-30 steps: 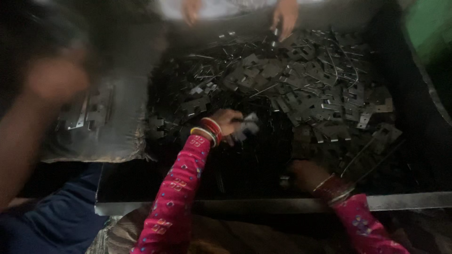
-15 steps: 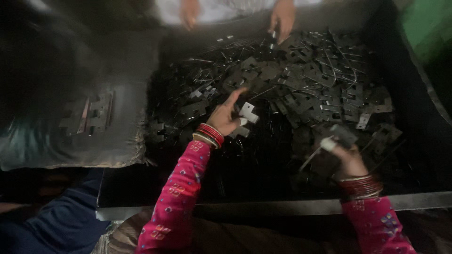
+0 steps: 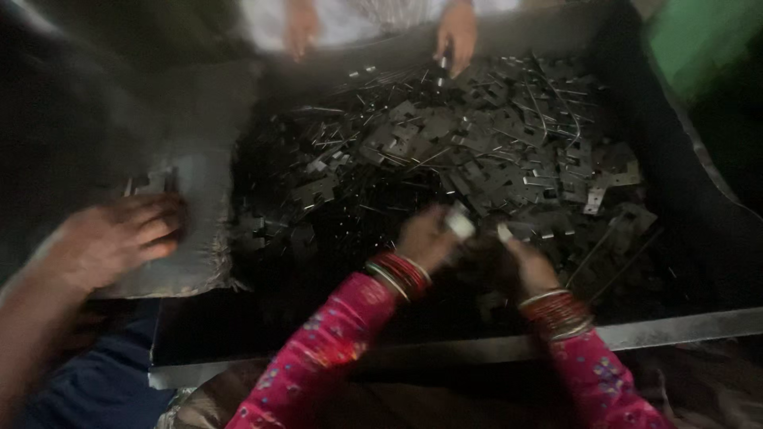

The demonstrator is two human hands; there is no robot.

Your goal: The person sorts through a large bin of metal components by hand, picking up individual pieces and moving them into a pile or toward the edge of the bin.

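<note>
My left hand, in a pink sleeve with red bangles, pinches a small pale metal piece. Close to its right, my right hand holds another small metal piece; the view is blurred there. Both hands hover over the near part of a large dark tray. The tray holds a heap of flat dark metal plates, thickest at the far and right side.
Another person's hand rests on a grey metal sheet left of the tray. A second person's two hands reach into the heap from the far side. A green surface lies beyond the tray's right corner.
My two hands have come together over the near middle of the tray, each with a small piece. The other person's hand at the left has settled on the grey sheet.
</note>
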